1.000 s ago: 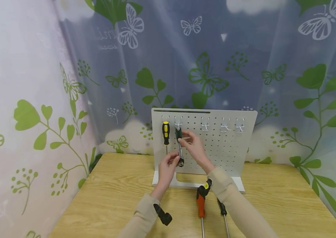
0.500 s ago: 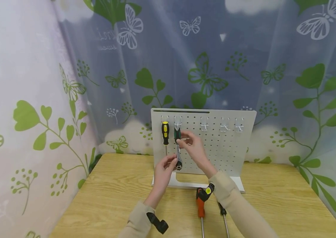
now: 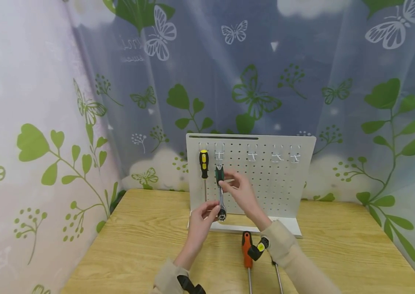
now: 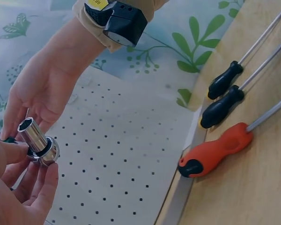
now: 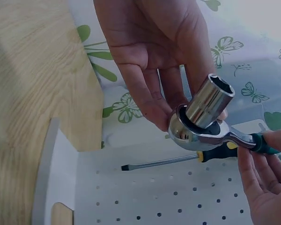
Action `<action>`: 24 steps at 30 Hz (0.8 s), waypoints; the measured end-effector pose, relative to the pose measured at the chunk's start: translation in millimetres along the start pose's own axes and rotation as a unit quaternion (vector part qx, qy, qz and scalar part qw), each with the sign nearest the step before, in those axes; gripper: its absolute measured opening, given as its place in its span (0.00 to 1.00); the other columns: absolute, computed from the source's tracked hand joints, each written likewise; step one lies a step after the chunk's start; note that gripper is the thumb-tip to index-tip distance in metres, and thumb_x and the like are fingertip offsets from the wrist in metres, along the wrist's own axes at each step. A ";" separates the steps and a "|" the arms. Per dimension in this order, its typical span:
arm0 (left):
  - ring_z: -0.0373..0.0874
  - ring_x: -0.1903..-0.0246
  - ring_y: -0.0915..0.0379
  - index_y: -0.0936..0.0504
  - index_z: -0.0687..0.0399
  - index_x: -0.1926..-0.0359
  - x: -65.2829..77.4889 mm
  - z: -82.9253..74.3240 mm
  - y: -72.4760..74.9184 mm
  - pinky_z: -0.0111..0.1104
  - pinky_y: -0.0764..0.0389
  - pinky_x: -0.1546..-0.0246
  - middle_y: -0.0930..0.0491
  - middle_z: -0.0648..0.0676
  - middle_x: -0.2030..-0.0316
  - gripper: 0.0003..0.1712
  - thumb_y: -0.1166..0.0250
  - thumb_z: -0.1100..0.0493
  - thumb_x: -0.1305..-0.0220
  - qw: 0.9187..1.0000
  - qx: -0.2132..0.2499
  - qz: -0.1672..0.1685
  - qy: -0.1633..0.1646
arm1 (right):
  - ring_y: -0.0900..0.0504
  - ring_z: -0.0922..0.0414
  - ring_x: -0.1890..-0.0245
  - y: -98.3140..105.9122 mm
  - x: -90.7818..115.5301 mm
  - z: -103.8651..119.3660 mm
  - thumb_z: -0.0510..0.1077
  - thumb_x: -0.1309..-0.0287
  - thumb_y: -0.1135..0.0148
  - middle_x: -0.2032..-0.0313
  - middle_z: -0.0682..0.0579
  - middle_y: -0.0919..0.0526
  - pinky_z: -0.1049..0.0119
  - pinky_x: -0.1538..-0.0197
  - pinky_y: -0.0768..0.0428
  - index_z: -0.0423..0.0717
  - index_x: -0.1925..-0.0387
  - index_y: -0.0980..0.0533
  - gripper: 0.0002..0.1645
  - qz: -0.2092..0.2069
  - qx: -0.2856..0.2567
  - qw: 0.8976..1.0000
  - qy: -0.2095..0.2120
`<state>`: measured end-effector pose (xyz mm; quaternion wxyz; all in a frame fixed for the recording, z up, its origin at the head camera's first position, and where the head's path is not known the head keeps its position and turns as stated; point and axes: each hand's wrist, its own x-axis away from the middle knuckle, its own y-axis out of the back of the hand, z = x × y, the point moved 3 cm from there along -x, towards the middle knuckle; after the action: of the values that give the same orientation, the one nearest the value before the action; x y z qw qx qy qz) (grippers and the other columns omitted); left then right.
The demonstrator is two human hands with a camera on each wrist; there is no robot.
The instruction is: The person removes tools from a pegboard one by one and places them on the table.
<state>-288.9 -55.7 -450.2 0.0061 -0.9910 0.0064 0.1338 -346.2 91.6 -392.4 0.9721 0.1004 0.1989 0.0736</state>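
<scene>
A ratchet wrench (image 3: 221,195) with a green handle and a chrome socket (image 5: 210,100) on its head hangs upright in front of the white pegboard (image 3: 266,179), just below an empty hook (image 3: 219,155). My left hand (image 3: 211,209) pinches the ratchet head (image 4: 46,153) from below. The green handle (image 5: 263,143) is pinched by my right hand (image 3: 226,179) near its top. A yellow-and-black screwdriver (image 3: 204,164) hangs on the board to the left of the wrench.
On the wooden table (image 3: 137,245) in front of the board lie an orange-handled screwdriver (image 3: 246,250) and two black-handled screwdrivers (image 4: 225,79). Three empty hooks (image 3: 275,157) line the board's upper right. Patterned curtains close off the back and left.
Both hands have lowered the ratchet wrench down the board; its handle top now sits below the hook it was level with a second ago.
</scene>
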 end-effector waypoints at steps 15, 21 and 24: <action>0.42 0.63 0.16 0.19 0.74 0.49 39.5 39.0 -6.8 0.31 0.12 0.62 0.15 0.67 0.57 0.14 0.37 0.66 0.29 0.998 0.031 0.015 0.054 | 0.14 0.48 0.58 -7.0 43.7 -45.1 0.42 0.35 0.32 0.49 0.39 0.18 0.52 0.51 0.13 0.35 0.37 0.26 0.28 0.001 -0.012 0.998 -0.066; 0.41 0.65 0.16 0.18 0.75 0.51 55.9 51.9 -6.4 0.33 0.11 0.63 0.14 0.66 0.60 0.13 0.36 0.66 0.30 0.997 0.008 0.037 0.071 | 0.14 0.50 0.59 -10.7 61.7 -65.4 0.39 0.36 0.31 0.51 0.39 0.17 0.53 0.52 0.13 0.34 0.37 0.26 0.28 -0.008 -0.009 0.995 -0.096; 0.41 0.66 0.17 0.17 0.74 0.53 63.4 57.2 -5.2 0.35 0.11 0.64 0.14 0.64 0.62 0.12 0.35 0.66 0.31 0.996 -0.013 0.049 0.078 | 0.15 0.50 0.58 -12.6 71.3 -73.2 0.39 0.37 0.31 0.51 0.40 0.17 0.55 0.53 0.13 0.34 0.38 0.26 0.28 -0.014 0.000 0.994 -0.112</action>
<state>-242.9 -50.4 -522.1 -0.0140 -0.9968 0.0540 0.0565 -309.4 104.7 -487.7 0.9892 0.1052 0.0897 0.0482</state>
